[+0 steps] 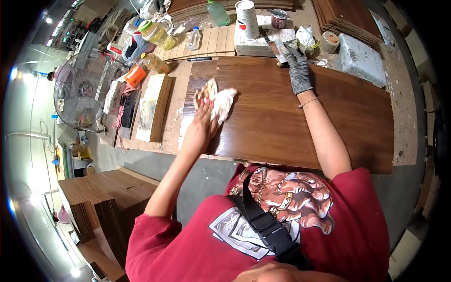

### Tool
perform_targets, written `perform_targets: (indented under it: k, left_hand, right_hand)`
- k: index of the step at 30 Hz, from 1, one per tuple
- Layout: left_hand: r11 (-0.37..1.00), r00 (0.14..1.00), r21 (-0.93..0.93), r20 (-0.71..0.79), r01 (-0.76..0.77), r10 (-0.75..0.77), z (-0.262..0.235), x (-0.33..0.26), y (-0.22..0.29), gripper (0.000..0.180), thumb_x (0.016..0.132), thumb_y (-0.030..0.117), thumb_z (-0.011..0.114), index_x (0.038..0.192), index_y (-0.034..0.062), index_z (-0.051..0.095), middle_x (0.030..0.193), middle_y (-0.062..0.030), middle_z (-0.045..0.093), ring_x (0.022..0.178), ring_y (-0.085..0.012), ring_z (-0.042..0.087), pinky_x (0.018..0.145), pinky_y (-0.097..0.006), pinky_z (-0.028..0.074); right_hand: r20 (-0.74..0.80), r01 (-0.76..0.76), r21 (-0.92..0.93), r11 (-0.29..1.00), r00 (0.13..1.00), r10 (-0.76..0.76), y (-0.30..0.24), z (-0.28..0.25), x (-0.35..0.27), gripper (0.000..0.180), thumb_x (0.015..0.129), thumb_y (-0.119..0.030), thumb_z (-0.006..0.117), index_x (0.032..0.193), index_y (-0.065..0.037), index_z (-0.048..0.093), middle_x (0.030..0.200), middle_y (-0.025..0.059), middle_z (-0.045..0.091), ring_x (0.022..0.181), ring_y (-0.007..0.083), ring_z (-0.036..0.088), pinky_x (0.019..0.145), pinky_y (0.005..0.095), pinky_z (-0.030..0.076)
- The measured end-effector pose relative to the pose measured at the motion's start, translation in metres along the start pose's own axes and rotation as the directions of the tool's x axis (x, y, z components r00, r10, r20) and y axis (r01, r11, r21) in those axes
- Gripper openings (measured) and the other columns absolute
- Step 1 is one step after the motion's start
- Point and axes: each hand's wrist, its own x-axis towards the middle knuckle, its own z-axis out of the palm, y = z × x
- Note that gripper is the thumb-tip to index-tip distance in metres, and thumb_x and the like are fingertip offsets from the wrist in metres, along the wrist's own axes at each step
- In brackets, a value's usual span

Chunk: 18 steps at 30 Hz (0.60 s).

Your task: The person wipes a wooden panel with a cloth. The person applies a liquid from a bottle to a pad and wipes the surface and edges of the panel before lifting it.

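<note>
1. 2 bare forearms come up from the lower edge, out of a red printed shirt (pixel 282 225) with a black strap (pixel 268 225) across the chest.
2. Nearest the body lies a long dark wood-grain panel (pixel 291 122), flat on the counter (pixel 404 94), its near edge just above the shirt.
3. Left hand (pixel 203 123) is on the panel's left part, fingers spread and pressing a crumpled, stained white rag (pixel 220 101) flat against the surface; the rag sits under and just beyond the fingertips.
4. Right hand (pixel 296 66), in a grey knit glove with a thin bracelet at the wrist, reaches to the panel's far edge and is closed around a small putty knife (pixel 278 49), whose blade points away towards the far side of the counter.
5. Left of the panel, a thick pale block with a wooden edge (pixel 152 108) lies on the counter, and a round cage fan (pixel 82 89) stands further left.
6. Beyond the panel's far edge sit a white stone-like block (pixel 256 42) carrying a white cylindrical container (pixel 246 19) and a small jar (pixel 279 19).
7. Bottles stand at the far left of the counter: a green plastic bottle (pixel 218 12), a clear one (pixel 193 38) and a yellow-filled jar (pixel 157 34).
8. At lower left, off the counter, brown boards (pixel 101 202) are stacked.
</note>
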Motion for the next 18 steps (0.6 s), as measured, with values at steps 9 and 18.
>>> perform_targets:
  k: [9, 18]
  left_hand:
    - [0.996, 0.996, -0.007, -0.02, -0.091, 0.091, 0.018, 0.088, -0.03, 0.053, 0.102, 0.025, 0.06, 0.146, -0.0015, 0.05, 0.153, -0.0248, 0.047, 0.142, -0.0467, 0.043, 0.119, -0.046, 0.038]
    - [0.976, 0.992, -0.217, 0.123, -0.006, 0.034, -0.028, -0.102, 0.027, 0.066, 0.086, 0.002, 0.07, 0.149, 0.0083, 0.052, 0.158, -0.0124, 0.046, 0.149, -0.0352, 0.039, 0.121, -0.047, 0.036]
  right_hand:
    - [0.1, -0.191, 0.059, 0.98, 0.978, 0.185, -0.005, -0.008, 0.005, 0.04, 0.104, -0.005, 0.048, 0.141, -0.005, 0.061, 0.135, 0.0051, 0.064, 0.109, 0.0117, 0.063, 0.095, 0.0248, 0.05]
    - [0.167, 0.106, -0.196, 0.975, 0.983, -0.073, 0.017, -0.013, 0.014, 0.045, 0.101, 0.004, 0.047, 0.142, -0.006, 0.061, 0.138, 0.0067, 0.063, 0.114, 0.0163, 0.064, 0.1, 0.031, 0.054]
